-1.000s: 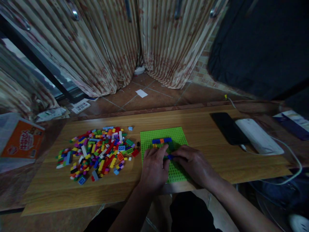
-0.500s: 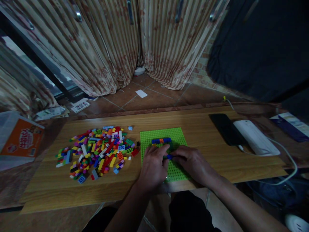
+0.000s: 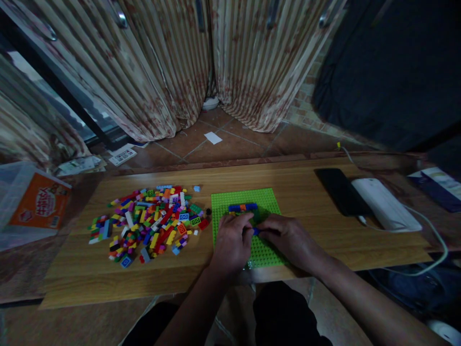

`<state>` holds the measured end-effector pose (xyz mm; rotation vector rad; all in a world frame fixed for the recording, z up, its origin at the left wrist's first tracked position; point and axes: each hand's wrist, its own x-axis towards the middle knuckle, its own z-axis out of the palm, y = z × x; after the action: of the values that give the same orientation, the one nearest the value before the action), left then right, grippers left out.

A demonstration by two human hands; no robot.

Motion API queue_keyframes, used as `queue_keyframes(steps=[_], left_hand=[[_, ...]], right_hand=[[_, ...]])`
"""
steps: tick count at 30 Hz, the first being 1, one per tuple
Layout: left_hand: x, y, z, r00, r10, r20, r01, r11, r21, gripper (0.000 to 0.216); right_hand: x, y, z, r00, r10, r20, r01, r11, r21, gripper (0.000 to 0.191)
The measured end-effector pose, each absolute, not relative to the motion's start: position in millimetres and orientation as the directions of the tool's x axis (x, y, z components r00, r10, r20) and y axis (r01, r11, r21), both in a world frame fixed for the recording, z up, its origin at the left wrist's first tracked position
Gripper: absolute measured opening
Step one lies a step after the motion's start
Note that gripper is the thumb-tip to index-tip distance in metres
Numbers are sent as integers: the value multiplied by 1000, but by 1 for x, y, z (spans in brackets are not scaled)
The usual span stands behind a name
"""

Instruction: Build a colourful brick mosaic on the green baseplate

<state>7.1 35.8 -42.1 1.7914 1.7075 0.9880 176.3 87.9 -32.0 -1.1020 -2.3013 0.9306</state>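
Baseplate (image 3: pixel 266 252), green & studded, lies on wood-grain tabletop (image 3: pixel 298 185) nr its front edge; both hands are over it; R hand (image 3: pixel 290 235) reaches in from baseplate's R side, thumb & fingertips pinching a small blue brick (image 3: pixel 256 231) above baseplate's middle; L hand (image 3: pixel 232 242) covers much of baseplate's L half, fingers curled, fingertips right by L end of that brick; can't tell if L hand actually grips it, fingers block the view; row of blue & orange bricks (image 3: pixel 236 208) sits on baseplate toward its far edge, just beyond L fingers; small glinting thing (image 3: pixel 249 264) at baseplate's near edge, too blurred to ID.

L of baseplate: big pile of loose multicolour bricks (image 3: pixel 154 240), flat on tabletop; btwn pile & baseplate, a small black pc (image 3: pixel 208 211); off baseplate's far L corner, a light-blue brick (image 3: pixel 197 188) apart from pile. Well R of baseplate: black phone-like slab (image 3: pixel 338 190), w/ white block (image 3: pixel 385 204) just beside it & white cable (image 3: pixel 441 250). Past baseplate's far side: white paper (image 3: pixel 213 138) on tiled floor, striped curtains (image 3: pixel 248 62) behind; far L of baseplate, clear box w/ orange label (image 3: pixel 39 202).
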Motion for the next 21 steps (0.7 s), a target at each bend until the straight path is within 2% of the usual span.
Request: queue_keyframes(steps=[10, 21], left_hand=[[8, 42, -39, -55, 996, 66, 630, -16, 776, 32], [1, 41, -38, 45, 995, 87, 633, -96, 768, 33]], right_hand=[[177, 92, -32, -621, 783, 43, 520, 452, -724, 15], [180, 91, -35, -619, 782, 76, 471, 448, -760, 13]])
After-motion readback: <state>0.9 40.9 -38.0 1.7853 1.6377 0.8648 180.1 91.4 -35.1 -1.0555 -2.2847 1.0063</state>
